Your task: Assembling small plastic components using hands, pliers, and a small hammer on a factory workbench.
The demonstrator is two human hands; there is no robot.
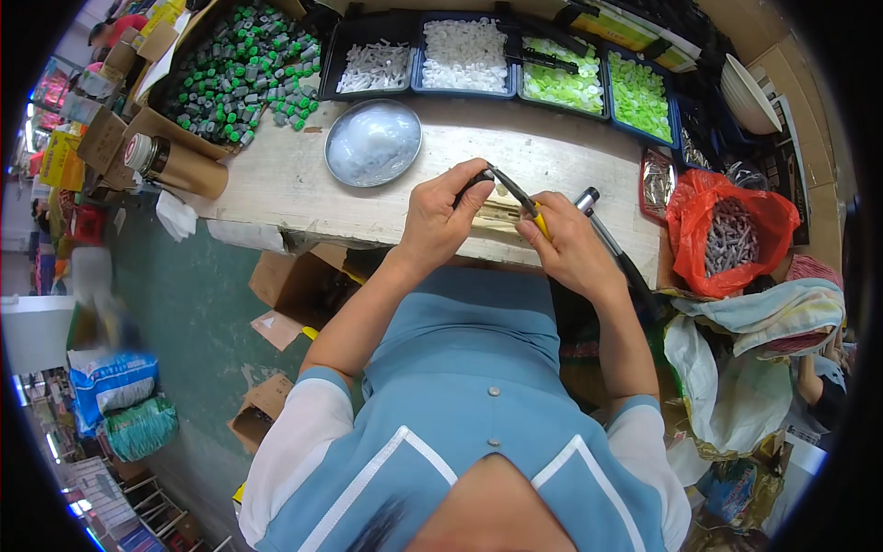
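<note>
My left hand (pixel 440 219) is above the table's front edge, its thumb and fingers pinched on a small black part (pixel 478 180). My right hand (pixel 572 243) is closed round a slim dark tool (pixel 515 191) with a yellow handle (pixel 541 224); its exact kind is unclear. The tool's narrow end reaches up to the black part at my left fingertips. Below my hands, a worn yellowish block (pixel 497 213) lies at the table edge. Just beyond my right hand lies a hammer-like tool (pixel 602 230) with a silver head and black grip.
A round metal bowl (pixel 373 143) stands left on the table (pixel 285 166). Behind are a box of green-and-grey parts (pixel 244 74) and trays of grey, white (pixel 464 55) and green pieces (pixel 639 97). A red bag (pixel 685 207) sits right, a brown bottle (pixel 189 168) left.
</note>
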